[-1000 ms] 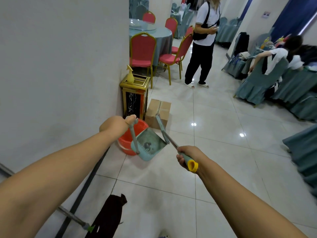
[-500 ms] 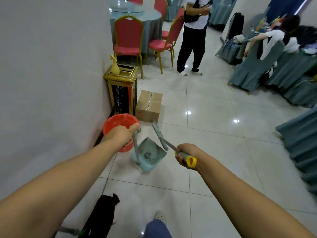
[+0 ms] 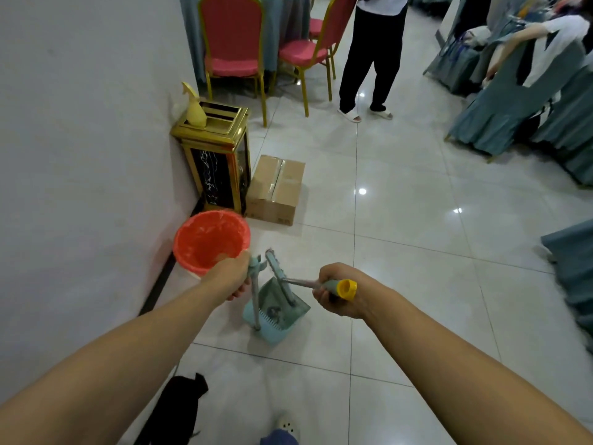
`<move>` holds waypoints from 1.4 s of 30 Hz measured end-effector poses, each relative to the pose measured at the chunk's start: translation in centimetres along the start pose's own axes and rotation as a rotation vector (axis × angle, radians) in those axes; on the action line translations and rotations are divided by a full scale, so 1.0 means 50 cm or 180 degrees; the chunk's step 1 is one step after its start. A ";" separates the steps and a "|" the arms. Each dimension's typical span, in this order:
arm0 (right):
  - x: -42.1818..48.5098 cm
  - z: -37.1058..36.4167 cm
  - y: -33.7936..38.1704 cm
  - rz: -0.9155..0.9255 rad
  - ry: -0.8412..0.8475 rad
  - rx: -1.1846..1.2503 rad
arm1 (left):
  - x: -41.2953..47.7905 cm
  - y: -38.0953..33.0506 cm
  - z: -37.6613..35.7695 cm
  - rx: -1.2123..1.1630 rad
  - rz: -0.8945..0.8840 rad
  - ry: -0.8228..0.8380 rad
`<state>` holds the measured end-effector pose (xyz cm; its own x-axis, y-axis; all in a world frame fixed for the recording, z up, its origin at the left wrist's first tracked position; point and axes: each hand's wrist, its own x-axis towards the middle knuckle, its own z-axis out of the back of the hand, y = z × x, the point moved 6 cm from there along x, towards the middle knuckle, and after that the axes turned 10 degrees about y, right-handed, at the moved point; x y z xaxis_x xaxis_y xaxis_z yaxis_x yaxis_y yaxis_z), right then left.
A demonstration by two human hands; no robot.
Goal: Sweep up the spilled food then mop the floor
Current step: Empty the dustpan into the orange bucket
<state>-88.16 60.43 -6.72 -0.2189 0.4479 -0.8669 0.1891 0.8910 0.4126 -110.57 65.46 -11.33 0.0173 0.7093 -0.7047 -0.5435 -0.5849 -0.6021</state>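
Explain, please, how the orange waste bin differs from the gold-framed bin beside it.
The orange waste bin is round and low; the gold-framed bin is square and taller. The orange waste bin is plain and bag-lined; the gold-framed bin has black marbled panels and a yellow bottle on top. Both stand against the wall.

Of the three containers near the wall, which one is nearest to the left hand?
The round orange bucket, just behind the left hand. The gold-framed bin and the cardboard box stand farther along the floor.
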 end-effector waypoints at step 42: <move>0.131 -0.210 0.229 -0.0111 0.0336 -0.0182 | 0.285 -0.054 0.027 -0.0089 0.0940 0.1827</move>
<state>-97.45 74.34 -4.74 -0.3244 0.4192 -0.8479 0.1254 0.9076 0.4008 -110.01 77.68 -19.22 0.3207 0.1981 -0.9262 -0.5722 -0.7388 -0.3561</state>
